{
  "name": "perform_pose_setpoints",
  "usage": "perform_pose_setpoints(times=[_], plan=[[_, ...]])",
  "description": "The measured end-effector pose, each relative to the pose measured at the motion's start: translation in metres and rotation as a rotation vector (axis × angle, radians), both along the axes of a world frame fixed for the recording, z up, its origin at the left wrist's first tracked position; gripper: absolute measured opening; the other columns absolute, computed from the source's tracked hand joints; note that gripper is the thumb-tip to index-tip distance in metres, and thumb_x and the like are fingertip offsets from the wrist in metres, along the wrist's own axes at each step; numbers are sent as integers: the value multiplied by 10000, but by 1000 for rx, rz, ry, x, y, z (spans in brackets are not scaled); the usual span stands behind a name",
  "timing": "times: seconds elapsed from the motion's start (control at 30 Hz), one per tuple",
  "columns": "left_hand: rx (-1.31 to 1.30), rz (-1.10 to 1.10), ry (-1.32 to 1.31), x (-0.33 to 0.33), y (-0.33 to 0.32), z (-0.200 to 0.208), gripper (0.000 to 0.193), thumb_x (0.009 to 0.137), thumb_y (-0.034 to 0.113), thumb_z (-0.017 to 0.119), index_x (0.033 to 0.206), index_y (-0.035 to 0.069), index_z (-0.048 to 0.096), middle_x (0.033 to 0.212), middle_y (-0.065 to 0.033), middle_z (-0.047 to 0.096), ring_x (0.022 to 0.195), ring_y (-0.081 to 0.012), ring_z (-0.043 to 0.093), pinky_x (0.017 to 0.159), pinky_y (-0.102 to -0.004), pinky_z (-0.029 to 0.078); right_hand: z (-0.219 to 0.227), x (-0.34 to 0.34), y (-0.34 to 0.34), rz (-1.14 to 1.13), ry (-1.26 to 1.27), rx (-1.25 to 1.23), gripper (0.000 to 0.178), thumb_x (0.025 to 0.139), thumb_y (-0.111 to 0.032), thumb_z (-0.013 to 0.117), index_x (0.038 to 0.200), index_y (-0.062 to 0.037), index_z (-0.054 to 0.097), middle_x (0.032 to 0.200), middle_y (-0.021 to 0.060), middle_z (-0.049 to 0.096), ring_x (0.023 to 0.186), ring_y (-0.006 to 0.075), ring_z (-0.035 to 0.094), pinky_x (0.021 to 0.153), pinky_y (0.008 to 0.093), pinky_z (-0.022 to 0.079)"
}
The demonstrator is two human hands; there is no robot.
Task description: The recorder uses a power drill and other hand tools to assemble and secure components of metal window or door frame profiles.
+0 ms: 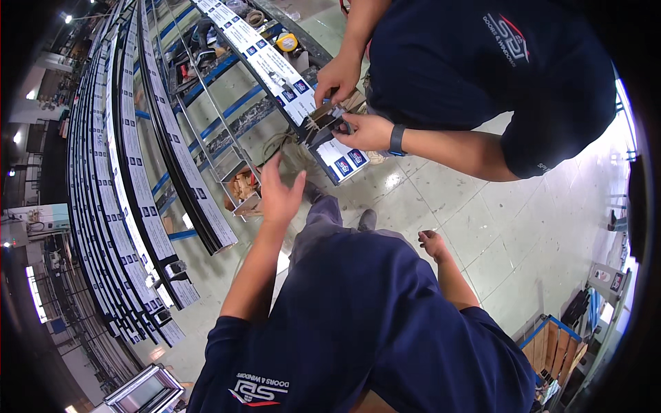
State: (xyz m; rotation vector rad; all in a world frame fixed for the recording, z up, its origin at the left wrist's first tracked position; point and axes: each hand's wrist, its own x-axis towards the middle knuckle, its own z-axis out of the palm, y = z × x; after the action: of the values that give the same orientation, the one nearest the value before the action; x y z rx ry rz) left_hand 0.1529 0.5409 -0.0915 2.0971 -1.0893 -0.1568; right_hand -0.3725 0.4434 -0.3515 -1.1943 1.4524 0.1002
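My left hand (282, 191) is raised with fingers and thumb spread, holding nothing, a little short of the end of a film-covered profile (265, 62). Lower on the right, my right hand (432, 245) hangs beside my body with its fingers curled together; what they hold, if anything, is hidden. Across from me, a co-worker's two hands (363, 132) work at a joint where the long profile meets a short film-covered piece (336, 160). A small dark part (337, 122) lies between that person's fingers, too covered to name.
Long wrapped profiles (127, 172) lie side by side on a blue rack at the left. A cardboard box (244, 186) with small pieces stands near my left hand. A yellow tape measure (286, 42) rests beyond it. A wooden crate (551, 347) stands at lower right.
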Motion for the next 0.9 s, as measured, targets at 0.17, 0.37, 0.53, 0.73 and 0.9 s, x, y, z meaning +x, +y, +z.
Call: perform_pose_setpoints(times=[0.17,0.37,0.53,0.73,0.9], plan=[[37,-55,-50,18,-50,13,967,896,335,963,1647,-52,491,1592,-289,607,1489,-471,584,1262,-512,476,2,-6,4,-44,-25,18,520,1137,-395,742,1401,53,750,1188,161,831,986,260,785,895,399,642],[77,-164,-11,29,-86,9,1006,873,337,967,1656,-60,475,1577,-289,614,1471,-464,597,1250,-506,493,5,-14,13,-63,6,39,544,1141,-416,735,1418,52,741,1205,161,827,992,266,783,899,401,641],[125,-199,23,34,-96,-2,912,891,326,950,1617,-39,538,1475,-262,676,1382,-446,655,1183,-498,540,10,-19,19,-91,29,50,553,1137,-420,723,1425,51,740,1204,163,835,981,265,799,897,403,642],[47,-201,58,41,-97,-4,749,913,282,937,1532,-10,632,1340,-240,734,1236,-432,723,1082,-493,584,18,-14,17,-89,54,57,560,1125,-407,722,1426,65,737,1205,181,843,980,265,817,907,394,651],[57,-212,68,43,-95,0,718,896,287,957,1484,3,657,1315,-239,740,1206,-439,733,1063,-492,593,17,-5,9,-95,42,57,591,1116,-416,734,1436,80,724,1231,197,837,1005,268,816,908,391,651]])
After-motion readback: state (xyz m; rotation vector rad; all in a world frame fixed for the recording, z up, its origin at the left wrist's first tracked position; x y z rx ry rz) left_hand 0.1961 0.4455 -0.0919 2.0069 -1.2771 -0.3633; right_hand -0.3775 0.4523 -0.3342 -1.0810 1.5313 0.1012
